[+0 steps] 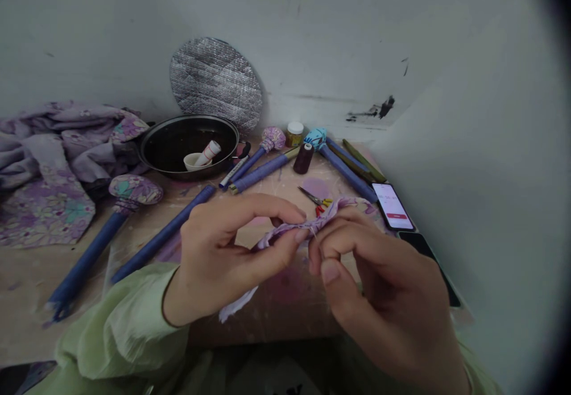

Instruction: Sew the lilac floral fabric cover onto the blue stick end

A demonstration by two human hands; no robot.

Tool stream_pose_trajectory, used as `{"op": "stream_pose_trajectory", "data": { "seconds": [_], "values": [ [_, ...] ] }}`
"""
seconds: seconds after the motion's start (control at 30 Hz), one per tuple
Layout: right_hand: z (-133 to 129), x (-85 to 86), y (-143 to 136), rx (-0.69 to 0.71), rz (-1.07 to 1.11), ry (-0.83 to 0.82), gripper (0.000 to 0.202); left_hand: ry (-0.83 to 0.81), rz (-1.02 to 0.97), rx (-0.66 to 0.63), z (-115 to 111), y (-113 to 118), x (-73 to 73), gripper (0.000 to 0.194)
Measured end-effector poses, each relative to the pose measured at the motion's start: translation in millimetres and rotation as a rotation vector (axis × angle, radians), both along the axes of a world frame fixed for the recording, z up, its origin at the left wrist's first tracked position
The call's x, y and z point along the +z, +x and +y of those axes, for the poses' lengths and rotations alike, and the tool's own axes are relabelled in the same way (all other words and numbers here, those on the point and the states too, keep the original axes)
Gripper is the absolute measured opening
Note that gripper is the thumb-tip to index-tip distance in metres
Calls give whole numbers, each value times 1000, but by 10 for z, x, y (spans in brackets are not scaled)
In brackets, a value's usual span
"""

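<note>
My left hand pinches a narrow strip of purple floral fabric between thumb and fingertips. The strip is gathered along its length, and one end hangs below my left hand. My right hand is closed at the other side, its thumb and forefinger pinched on a thin, pale sewing needle at the fabric; any thread is too fine to make out. Some fingers of my right hand lie against the strip's far end. Just beyond the fabric lie small scissors with red and yellow handles. A dark thread spool stands behind them.
Blue-wrapped sticks, some with cloth-covered heads, lie around. Left are a floral cloth heap and a black pan holding a small white cup. A silver quilted disc, a jar, and a lit phone are also there.
</note>
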State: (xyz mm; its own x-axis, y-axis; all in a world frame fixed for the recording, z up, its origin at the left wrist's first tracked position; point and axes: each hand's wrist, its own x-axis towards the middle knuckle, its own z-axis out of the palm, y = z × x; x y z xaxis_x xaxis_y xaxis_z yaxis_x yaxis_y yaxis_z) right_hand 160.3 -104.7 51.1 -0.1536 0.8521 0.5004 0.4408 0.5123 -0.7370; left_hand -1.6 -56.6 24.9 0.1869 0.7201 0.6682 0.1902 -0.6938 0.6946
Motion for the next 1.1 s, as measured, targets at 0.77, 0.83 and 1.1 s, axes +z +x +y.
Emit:
{"op": "stream_pose_trajectory", "data": {
  "seconds": [0.77, 0.83, 1.1],
  "values": [
    [-27, 1, 7, -1, -36, 60, 16, 301, 300, -149, 11, -154, 164, 15],
    [-33, 2, 4, -10, -42, 66, 16, 311, 306, -157, 10, -157, 160, 14],
    [-60, -6, 4, -32, -58, 83, 15, 322, 333, -148, -10, -153, 151, 15]
  ]
}}
